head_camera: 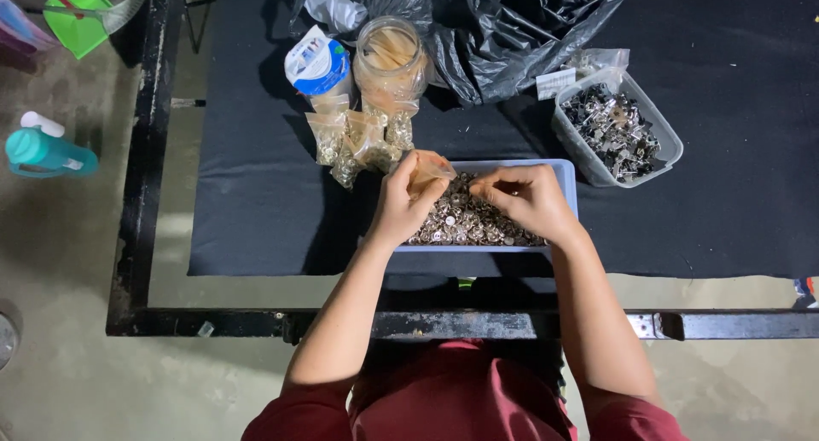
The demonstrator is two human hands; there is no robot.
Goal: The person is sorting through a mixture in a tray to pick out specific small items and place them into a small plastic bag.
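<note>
The left hand (401,204) pinches a small clear bag (429,170) over the blue tray (566,178) of small metal pieces (465,221) at the near middle of the table (734,151). The right hand (529,200) has its fingertips pressed together just above the pieces. Filled bags (358,142) lie left of the tray.

You're over a black cloth-covered surface (725,219) on a worn black metal frame (145,151), paint chipped along the front rail. Below it is a bare grey concrete floor (60,262), stained. A teal plastic bottle with a white cap (43,149) and a green plastic dustpan (78,14) lie on the floor at your left. Light is dim and uneven.
</note>
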